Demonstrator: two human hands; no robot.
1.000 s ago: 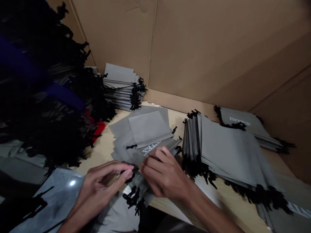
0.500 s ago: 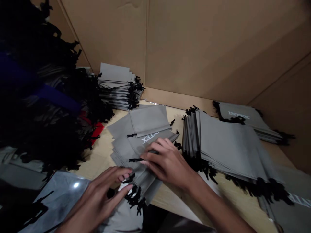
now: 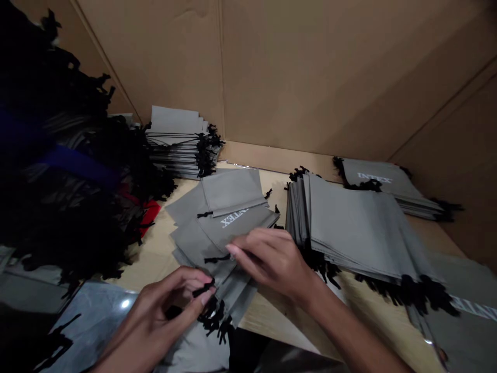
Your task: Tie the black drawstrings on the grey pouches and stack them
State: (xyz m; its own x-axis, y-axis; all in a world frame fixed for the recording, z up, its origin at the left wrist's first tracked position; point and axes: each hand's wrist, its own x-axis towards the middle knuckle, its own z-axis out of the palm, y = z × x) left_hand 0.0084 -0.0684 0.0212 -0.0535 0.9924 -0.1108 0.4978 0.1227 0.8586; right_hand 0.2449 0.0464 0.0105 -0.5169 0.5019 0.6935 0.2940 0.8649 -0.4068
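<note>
Grey drawstring pouches [image 3: 229,228] lie overlapping in a fanned pile on the table, some printed with white INTEX lettering. My left hand [image 3: 166,305] is at the pile's near left edge, thumb and forefinger pinched on the knotted end of a black drawstring [image 3: 202,288]. Above the pouches, my right hand [image 3: 272,259] has its thumb and fingers pressed together at another black cord [image 3: 216,258], which runs up to the fingertips. Its grip is partly hidden by the fingers. More knotted cord ends [image 3: 219,318] hang from the pile just below my left fingertips.
On the right stands a thick stack of grey pouches [image 3: 353,223], with another INTEX stack [image 3: 376,173] behind. A neat stack [image 3: 174,124] sits at the back left. A large dark heap of corded pouches [image 3: 70,207] fills the left. Cardboard walls [image 3: 295,77] enclose the table.
My left fingers have closed on the black knotted cord end. My right hand has lifted slightly with its fingers drawn together. The whole view has shifted a little.
</note>
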